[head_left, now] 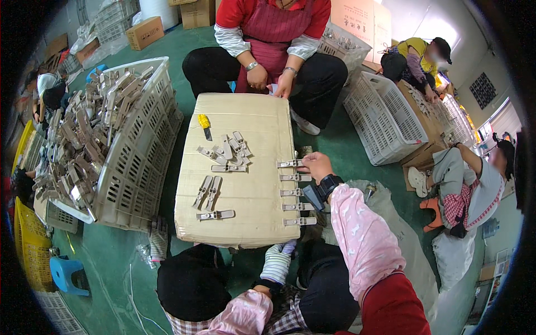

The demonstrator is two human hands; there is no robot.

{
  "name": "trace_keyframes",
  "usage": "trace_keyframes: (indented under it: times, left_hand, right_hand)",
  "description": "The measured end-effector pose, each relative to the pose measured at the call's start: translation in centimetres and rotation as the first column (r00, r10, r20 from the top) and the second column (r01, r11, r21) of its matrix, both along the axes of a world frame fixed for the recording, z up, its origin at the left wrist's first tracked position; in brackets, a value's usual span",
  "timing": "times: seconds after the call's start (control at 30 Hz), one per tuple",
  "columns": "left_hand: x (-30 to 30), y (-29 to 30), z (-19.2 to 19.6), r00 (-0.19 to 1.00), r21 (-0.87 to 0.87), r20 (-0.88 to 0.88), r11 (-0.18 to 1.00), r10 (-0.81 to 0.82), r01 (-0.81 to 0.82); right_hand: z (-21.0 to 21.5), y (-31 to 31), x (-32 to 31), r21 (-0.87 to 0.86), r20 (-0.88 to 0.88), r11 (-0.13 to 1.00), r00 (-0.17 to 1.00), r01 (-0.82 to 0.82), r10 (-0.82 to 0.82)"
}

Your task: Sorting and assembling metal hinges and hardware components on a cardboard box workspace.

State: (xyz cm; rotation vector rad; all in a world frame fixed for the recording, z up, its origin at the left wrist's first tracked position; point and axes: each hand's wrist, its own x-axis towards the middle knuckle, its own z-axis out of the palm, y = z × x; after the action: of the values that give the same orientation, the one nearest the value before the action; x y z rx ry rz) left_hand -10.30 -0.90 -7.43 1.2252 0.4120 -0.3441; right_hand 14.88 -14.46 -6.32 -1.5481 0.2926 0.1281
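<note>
1. Surface: taped cardboard box (245, 167) serving as table, on a green floor (111, 262).
2. Right hand (316, 166): bare, fingers closed on the top clip (290, 163) of a row at the box's right edge.
3. Left hand (277, 262): gloved, below the box's near edge; grip cannot be told.
4. Loose clips (226, 152) and a yellow knife (205, 124) lie mid-box.
5. Room: white crate (139, 156) heaped with clips to the left; seated workers around.

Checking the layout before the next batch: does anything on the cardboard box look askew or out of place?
The five metal clips by the right hand sit in a neat row overhanging the cardboard box edge; the middle pile lies jumbled. A yellow-handled cutter lies loose.
</note>
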Motion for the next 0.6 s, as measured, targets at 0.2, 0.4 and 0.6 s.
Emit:
trace_keyframes:
  times: [0.2,0.4,0.6]
  left_hand:
    - [0.9,-0.9,-1.2,0.999,0.072,0.041,0.997,-0.012,0.009]
    - [2.3,0.5,-6.3,0.765,0.92,0.248,0.392,-0.594,0.006]
    - [-0.1,1.0,4.5,0.992,0.076,0.111,0.995,0.06,-0.068]
  right_hand:
    - [-0.1,-1.0,1.1,-0.088,-0.01,0.996,1.0,-0.003,0.003]
    - [-4.0,-0.5,2.7,-0.134,-0.012,0.928,0.937,-0.348,0.349]
    - [-14.5,-10.7,7.6,-0.257,0.061,0.961,0.991,-0.098,0.117]
